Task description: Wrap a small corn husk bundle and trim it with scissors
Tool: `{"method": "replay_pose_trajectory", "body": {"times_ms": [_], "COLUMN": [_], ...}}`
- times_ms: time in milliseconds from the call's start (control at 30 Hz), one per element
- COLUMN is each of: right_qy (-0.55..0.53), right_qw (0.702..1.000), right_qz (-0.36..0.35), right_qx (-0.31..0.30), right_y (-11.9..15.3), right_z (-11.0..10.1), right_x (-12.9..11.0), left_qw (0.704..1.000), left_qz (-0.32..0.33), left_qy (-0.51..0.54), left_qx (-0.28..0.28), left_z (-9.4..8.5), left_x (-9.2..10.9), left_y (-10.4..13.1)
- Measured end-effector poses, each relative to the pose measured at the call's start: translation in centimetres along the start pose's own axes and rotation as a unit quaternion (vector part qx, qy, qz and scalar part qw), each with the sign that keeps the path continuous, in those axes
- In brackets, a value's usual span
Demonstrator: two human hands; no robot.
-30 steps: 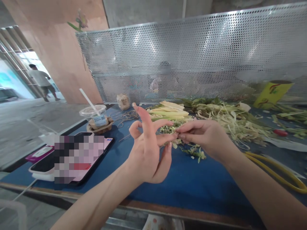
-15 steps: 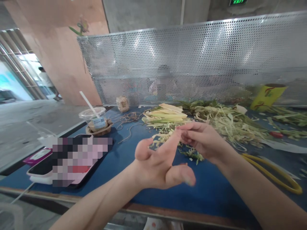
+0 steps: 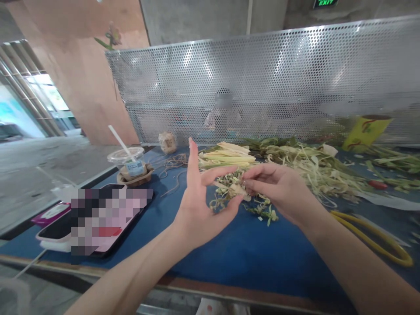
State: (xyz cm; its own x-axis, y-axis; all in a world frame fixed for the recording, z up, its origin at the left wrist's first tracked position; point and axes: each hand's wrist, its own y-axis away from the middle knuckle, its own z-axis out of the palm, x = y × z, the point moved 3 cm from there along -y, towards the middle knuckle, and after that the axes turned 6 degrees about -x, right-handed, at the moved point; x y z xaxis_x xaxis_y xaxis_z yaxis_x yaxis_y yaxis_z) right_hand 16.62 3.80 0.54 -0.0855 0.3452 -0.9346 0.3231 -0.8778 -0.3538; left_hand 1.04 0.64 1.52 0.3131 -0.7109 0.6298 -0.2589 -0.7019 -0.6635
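My left hand (image 3: pixel 205 203) is raised over the blue table (image 3: pixel 256 267), its fingers spread and its thumb and a finger pointing toward my right hand. Thumb and fingertips of my right hand (image 3: pixel 274 186) are pressed together in a pinch. A pale scrap shows at those fingertips, but whether it is held or lies behind them I cannot make out. Below and behind both hands is a small heap of curled green and cream plant scraps (image 3: pixel 226 180). Just beyond it lies a stack of pale yellow-green husk leaves (image 3: pixel 228 154).
Loose husk strips (image 3: pixel 308 168) spread at right, near a yellow container (image 3: pixel 367 133) and yellow-handled scissors (image 3: pixel 374 238). Left stand a straw cup (image 3: pixel 133 166) and a phone (image 3: pixel 82 214). A twine ball (image 3: pixel 167 142) sits before the perforated metal screen (image 3: pixel 203 83).
My left hand has turned from palm-up to upright with fingers raised, uncovering the scrap heap. My right hand stays pinched in nearly the same place.
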Motion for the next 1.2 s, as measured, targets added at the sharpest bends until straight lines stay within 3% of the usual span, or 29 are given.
{"method": "replay_pose_trajectory", "body": {"times_ms": [133,200,300,433,600,733,900,1033,1133,1200], "right_qy": [0.091,0.132,0.221,0.372,0.479,0.556,0.586,0.606,0.61,0.605], "right_qw": [0.996,0.99,0.97,0.909,0.844,0.769,0.68,0.624,0.59,0.568], "right_qz": [-0.015,-0.035,-0.081,-0.14,-0.161,-0.239,-0.402,-0.466,-0.514,-0.552], "right_qx": [0.006,0.021,0.061,0.124,0.18,0.204,0.179,0.161,0.122,0.082], "right_y": [0.4,0.6,0.9,1.4,2.1,2.5,2.9,3.4,3.8,4.0], "right_z": [0.7,0.9,1.1,1.6,2.4,2.6,2.3,2.2,2.6,3.0], "right_x": [-0.6,-0.7,-0.9,-1.5,-1.7,-1.7,-1.9,-2.4,-3.1,-3.6], "left_qw": [0.994,0.993,0.999,0.989,0.984,0.992,0.994,0.961,0.934,0.913], "left_qz": [-0.078,-0.093,-0.032,0.11,0.131,0.097,0.056,-0.06,-0.133,-0.167], "left_qy": [0.064,0.059,-0.005,-0.102,-0.114,-0.075,0.097,0.268,0.331,0.372], "left_qx": [-0.053,-0.053,-0.029,-0.011,-0.05,-0.039,0.008,0.0,0.01,-0.02], "left_z": [0.7,0.8,0.9,1.6,2.3,2.5,2.0,1.1,0.3,0.0], "left_x": [-1.2,-1.6,-1.5,-1.4,-1.9,-1.3,0.1,0.3,-0.4,-1.1], "left_y": [-0.1,0.0,0.3,0.9,1.1,1.2,1.3,0.7,-0.2,-0.8]}}
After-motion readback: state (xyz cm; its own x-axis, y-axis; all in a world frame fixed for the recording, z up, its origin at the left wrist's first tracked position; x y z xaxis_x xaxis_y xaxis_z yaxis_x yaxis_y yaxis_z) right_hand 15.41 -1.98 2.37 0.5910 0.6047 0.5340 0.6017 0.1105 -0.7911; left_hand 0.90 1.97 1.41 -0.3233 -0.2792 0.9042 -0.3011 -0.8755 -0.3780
